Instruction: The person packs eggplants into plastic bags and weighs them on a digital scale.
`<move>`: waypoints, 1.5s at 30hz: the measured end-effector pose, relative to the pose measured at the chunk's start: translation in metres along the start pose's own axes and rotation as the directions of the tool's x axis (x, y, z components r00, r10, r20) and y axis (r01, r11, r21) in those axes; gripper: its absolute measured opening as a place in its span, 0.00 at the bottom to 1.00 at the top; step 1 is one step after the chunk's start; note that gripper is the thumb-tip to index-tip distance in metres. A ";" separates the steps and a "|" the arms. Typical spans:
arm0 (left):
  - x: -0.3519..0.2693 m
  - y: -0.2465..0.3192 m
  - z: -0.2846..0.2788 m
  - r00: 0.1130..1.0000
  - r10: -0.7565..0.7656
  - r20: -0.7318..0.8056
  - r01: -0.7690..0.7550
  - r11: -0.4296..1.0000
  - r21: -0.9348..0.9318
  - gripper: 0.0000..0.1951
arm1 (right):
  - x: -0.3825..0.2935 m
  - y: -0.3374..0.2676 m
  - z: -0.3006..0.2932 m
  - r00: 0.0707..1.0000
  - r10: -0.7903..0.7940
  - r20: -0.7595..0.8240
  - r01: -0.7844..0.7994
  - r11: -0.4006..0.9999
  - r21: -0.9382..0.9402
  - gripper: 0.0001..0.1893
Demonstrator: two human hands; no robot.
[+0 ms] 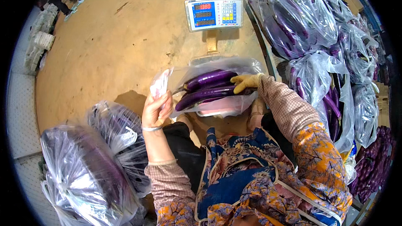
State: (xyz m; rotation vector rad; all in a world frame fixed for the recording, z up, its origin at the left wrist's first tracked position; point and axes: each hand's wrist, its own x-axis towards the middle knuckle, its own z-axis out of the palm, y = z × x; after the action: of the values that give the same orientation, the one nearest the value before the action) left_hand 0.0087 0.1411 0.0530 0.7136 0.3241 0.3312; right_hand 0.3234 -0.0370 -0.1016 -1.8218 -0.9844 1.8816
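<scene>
My bare left hand (158,108), with a bangle at the wrist, grips the gathered edge of a clear plastic bag (254,64). Inside the bag lie long purple eggplants (207,80), side by side. My right hand (246,83), in a yellowish glove, reaches in from the right and touches the eggplants' ends with its fingers spread. Whether it grips one is unclear. The bag lies over a platform scale, whose pale pan (213,110) shows partly beneath. The scale's display head (214,14) stands beyond on a post, lit with red digits.
Filled plastic bags of eggplants (91,169) sit at my lower left. Along the right stand more eggplant bags (292,22), one open-topped bag (323,94) and loose eggplants (370,163). Bundled pale material (42,45) lies against the left wall. A person's legs (61,1) show at upper left.
</scene>
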 end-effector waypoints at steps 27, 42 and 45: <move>0.016 -0.018 -0.046 0.923 0.216 -0.319 -0.137 0.958 0.253 0.18 | -0.406 0.172 -0.012 0.068 0.134 -0.989 -0.064 0.990 0.130 0.13; 0.003 -0.026 0.079 0.927 0.181 -0.329 0.083 0.755 0.651 0.35 | -0.404 0.246 -0.015 0.225 0.428 -0.875 -0.700 0.696 0.161 0.24; 0.002 -0.030 0.092 0.908 0.150 -0.392 0.145 0.764 0.628 0.35 | -0.411 0.250 0.012 0.231 0.407 -0.884 -0.611 0.768 0.194 0.27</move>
State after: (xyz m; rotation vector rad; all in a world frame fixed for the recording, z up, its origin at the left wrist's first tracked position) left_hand 0.0530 0.0672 0.0973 1.3356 0.8845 0.3783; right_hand 0.4154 -0.4909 0.0288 -3.0029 -0.1052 0.6145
